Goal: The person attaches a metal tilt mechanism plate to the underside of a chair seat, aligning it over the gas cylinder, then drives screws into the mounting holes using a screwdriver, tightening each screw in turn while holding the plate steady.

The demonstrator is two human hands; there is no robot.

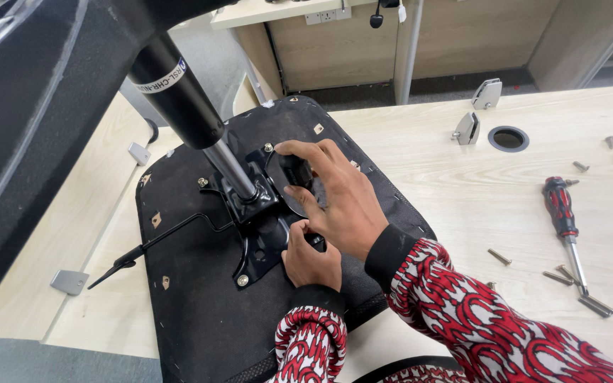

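Currently, note the seat (200, 312) lying underside up on the desk (427, 163), reaching past the near edge. Locate the plate (260, 245) bolted at mid-seat, with the column (179, 92) rising tilted toward the upper left. Observe the right hand (338, 202) spread over a black knob (296, 171) at the plate's right side, fingertips curled onto it. Observe the left hand (311, 261) just below, closed in a fist round a short dark handle (316, 241); cannot tell what kind of part. Hands touching, one above the other.

Hazards, as judged:

Pinching. Keep fingers clear of the plate's edges and of the lever (157, 241); expect a nip from any sudden release of a sprung part.

Tipping. Mind the column and the dark base (23, 142) leaning out past the seat; expect a roll toward the left under hard twisting, with no clamp in view.

Slipping. Grip the knob squarely; expect knuckles striking the plate or a bolt head (242, 281) on loss of hold.

Lost fasteners. Guard the loose screws (558, 276) lying beside the screwdriver (560, 213) at far right; risk of rolling into the grommet hole (509, 138) or off the desk under shaking.
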